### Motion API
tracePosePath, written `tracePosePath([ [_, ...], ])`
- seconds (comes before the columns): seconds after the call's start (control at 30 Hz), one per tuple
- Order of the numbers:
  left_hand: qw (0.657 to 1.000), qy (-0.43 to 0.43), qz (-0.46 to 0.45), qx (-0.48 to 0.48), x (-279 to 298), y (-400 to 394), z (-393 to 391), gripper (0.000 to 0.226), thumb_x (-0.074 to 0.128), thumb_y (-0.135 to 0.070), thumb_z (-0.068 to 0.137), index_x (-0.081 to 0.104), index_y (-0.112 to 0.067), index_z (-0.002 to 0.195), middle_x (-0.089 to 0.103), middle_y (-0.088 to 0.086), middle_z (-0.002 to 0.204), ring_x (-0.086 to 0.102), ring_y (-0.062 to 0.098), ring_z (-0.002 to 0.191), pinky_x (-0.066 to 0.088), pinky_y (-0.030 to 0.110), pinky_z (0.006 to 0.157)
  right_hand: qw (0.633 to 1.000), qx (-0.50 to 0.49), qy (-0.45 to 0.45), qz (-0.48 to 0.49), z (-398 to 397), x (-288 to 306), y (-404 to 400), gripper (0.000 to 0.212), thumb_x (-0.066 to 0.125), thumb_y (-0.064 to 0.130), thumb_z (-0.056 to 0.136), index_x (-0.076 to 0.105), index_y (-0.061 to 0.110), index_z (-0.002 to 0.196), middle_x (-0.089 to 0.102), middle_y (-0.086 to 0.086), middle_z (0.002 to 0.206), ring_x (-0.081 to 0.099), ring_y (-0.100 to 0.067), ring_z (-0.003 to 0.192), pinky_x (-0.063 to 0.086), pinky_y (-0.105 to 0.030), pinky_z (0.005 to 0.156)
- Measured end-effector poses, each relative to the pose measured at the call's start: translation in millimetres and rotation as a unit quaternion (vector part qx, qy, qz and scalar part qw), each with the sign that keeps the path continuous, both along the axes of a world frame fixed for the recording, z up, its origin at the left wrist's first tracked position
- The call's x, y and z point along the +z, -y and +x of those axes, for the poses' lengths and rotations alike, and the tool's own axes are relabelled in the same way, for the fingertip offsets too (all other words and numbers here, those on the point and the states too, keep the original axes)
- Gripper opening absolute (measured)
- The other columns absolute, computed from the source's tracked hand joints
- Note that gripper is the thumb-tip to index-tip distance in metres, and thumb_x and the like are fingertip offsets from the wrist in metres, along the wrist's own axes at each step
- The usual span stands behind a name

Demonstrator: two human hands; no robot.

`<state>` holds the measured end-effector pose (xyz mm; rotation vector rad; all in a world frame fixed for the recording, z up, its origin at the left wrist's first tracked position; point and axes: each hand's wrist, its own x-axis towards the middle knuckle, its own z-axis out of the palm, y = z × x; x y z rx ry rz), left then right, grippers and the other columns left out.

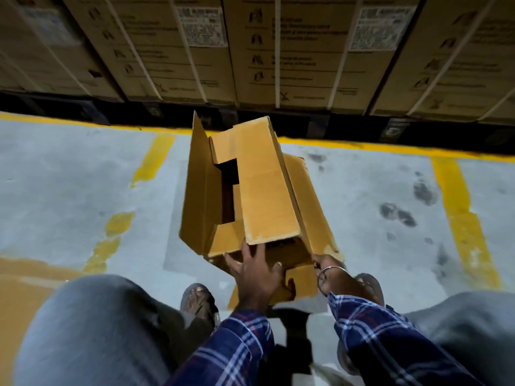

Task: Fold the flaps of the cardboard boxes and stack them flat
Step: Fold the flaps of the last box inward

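Note:
A long brown cardboard box point(262, 185) lies on the grey floor in front of me, its top flaps partly folded in. One long flap point(196, 185) stands up on the left side, and a dark gap shows between the inner flaps. My left hand point(255, 274) rests with spread fingers on the near end of the box. My right hand point(324, 267), a metal bangle on its wrist, is at the near right corner; its fingers are hidden behind the cardboard. A small end flap point(302, 282) hangs down between my hands.
Flat brown cardboard point(19, 296) lies on the floor at the left. Tall strapped cartons point(278, 51) on dark pallets line the far side. Yellow lines point(462, 218) mark the floor. My knees in grey trousers and sandalled feet point(199, 302) frame the near edge.

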<state>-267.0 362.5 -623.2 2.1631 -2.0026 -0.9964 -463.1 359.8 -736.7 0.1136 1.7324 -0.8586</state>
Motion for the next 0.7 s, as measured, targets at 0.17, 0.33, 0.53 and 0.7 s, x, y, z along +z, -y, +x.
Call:
tracePosePath([
  [0.17,0.994,0.026,0.082,-0.072,-30,-9,8,0.078,0.057,-0.052,0.094,0.015,-0.047,0.160,0.011,-0.001,0.171,0.001,0.040,0.155,0.010,0.060,0.121,0.979,0.134,-0.082,-0.133,17,48,18,0.065,0.074,0.056,0.084,0.061,0.015,0.133,0.064,-0.006,0.128,0.058,-0.027,0.121,0.048,-0.043,0.102],
  [0.33,0.997,-0.044,0.024,-0.054,-35,3,16,0.088,0.057,-0.030,0.098,-0.001,-0.059,0.156,0.046,0.003,0.157,0.045,0.038,0.138,0.036,0.053,0.112,0.884,0.373,-0.239,-0.149,35,73,27,0.093,0.077,0.064,0.077,0.039,0.028,0.154,0.037,-0.008,0.157,0.038,-0.029,0.142,0.037,-0.043,0.114],
  [0.53,0.954,-0.244,-0.014,0.173,-25,18,25,0.078,0.055,-0.007,0.103,0.014,-0.031,0.165,0.037,0.000,0.163,0.045,0.021,0.142,0.040,0.021,0.102,0.761,0.548,-0.345,-0.047,68,59,14,0.124,0.077,0.070,0.071,-0.004,0.038,0.161,-0.013,-0.006,0.169,-0.013,-0.033,0.155,0.007,-0.065,0.120],
  [0.7,0.896,-0.248,-0.102,0.354,-20,34,49,0.082,0.063,-0.008,0.099,0.015,-0.023,0.164,0.036,0.006,0.163,0.039,0.028,0.147,0.043,0.037,0.106,0.723,0.565,-0.397,-0.019,75,49,3,0.135,0.083,0.063,0.067,-0.013,0.039,0.158,-0.022,-0.007,0.167,-0.020,-0.036,0.153,0.007,-0.069,0.117],
])
